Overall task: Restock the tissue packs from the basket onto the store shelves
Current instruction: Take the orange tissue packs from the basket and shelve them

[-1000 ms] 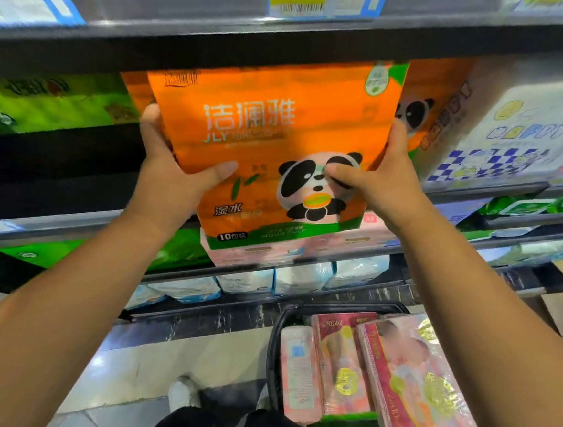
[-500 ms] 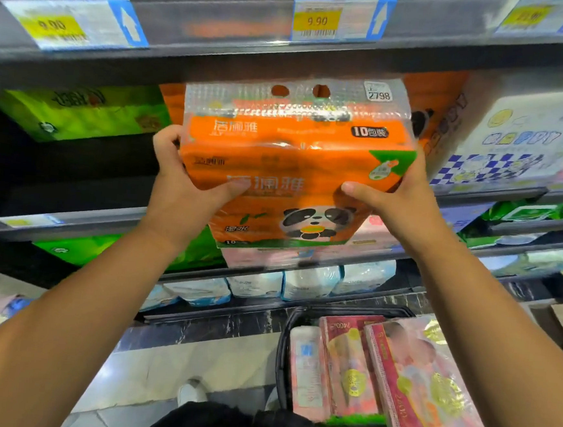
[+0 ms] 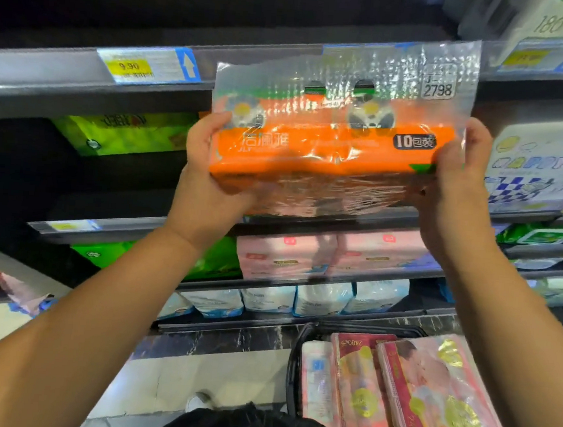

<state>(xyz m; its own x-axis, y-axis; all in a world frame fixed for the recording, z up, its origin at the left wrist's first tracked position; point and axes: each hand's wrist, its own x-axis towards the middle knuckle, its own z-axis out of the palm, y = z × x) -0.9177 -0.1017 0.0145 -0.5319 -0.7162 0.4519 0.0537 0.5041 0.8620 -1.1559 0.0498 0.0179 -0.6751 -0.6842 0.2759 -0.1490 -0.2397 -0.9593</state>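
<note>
1. On the far left, the shelf bay behind the green packs (image 3: 125, 132) is dark and looks mostly bare. The person may judge its depth badly, since the back cannot be seen, and a pack pushed in blind could tip off the rear or knock the green packs askew.

2. The left hand (image 3: 206, 170) is closed around the left end of the orange tissue pack (image 3: 325, 156), thumb over the front and fingers under it. The film is glossy and crinkled, so a grip on wrapping alone could slide if the pack is tilted further.

3. The orange tissue pack is held in the air in front of the shelves, its clear handle flap (image 3: 348, 73) standing up across the upper shelf rail (image 3: 82, 76) with its price tag (image 3: 148, 66). That flap is the likeliest snag: it may catch on the rail or fold under as the pack goes in, leaving it crooked.

4. The right hand (image 3: 454, 179) is wrapped round the right end of the same pack, fingers curled behind. The white and blue packs (image 3: 543, 166) sit just beside it, so a sideways nudge could shove them or pinch the knuckles.

5. Below right, the basket (image 3: 295, 359) holds more pink and red packs (image 3: 427, 393). It stands close to the person's feet, and stepping in toward the shelf risks kicking it.
</note>
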